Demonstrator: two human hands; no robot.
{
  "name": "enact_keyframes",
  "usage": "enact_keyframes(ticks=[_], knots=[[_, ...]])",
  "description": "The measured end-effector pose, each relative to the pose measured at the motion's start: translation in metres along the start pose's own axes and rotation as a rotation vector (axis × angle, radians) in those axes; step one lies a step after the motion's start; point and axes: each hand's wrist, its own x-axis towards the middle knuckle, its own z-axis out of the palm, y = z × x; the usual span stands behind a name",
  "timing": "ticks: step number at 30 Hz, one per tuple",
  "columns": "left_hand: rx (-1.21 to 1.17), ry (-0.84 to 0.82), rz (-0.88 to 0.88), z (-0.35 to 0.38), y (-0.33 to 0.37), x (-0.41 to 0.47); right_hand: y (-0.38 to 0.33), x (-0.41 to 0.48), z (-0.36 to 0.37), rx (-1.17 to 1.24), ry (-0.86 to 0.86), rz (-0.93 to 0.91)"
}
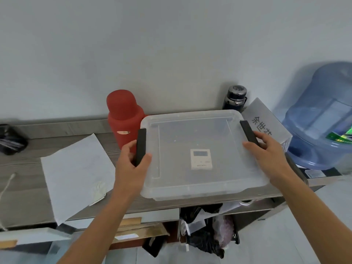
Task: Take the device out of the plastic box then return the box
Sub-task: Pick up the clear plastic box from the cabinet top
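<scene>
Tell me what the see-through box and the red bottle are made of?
The box looks like clear, slightly frosted plastic: the device shows through its lid. The red bottle has a dull, matte skin with no glare, maybe coated metal or plastic; I cannot tell which.

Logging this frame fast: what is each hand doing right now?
Left hand: closed on the left black latch of the plastic box.
Right hand: fingers open, resting on the right black latch.

Single head-worn wide-angle camera, looking forward and steeply down, sitting close above a grey desk point(24, 189), forearms entering from the bottom edge, wall filling the upper half, floor showing lower right.
</scene>
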Motion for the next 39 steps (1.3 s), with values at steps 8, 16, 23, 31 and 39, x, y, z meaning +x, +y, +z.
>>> enact_keyframes(ticks=[8, 16, 23, 31, 39], knots=[[-0.023, 0.271, -0.097, -0.038, 0.004, -0.098, -0.001, -0.037, 0.005, 0.157, -0.257, -0.051], [-0.057, 0.728, -0.315, -0.016, -0.014, -0.261, 0.029, -0.061, 0.014, 0.038, -0.717, -0.094], [-0.077, 1.105, -0.471, 0.008, -0.007, -0.429, 0.055, -0.145, 0.032, -0.086, -1.148, -0.101], [-0.156, 1.462, -0.625, 0.032, -0.019, -0.633, 0.092, -0.314, 0.038, -0.206, -1.570, -0.293], [-0.187, 1.789, -0.819, 0.054, -0.024, -0.848, 0.151, -0.532, 0.000, -0.387, -1.864, -0.504]])
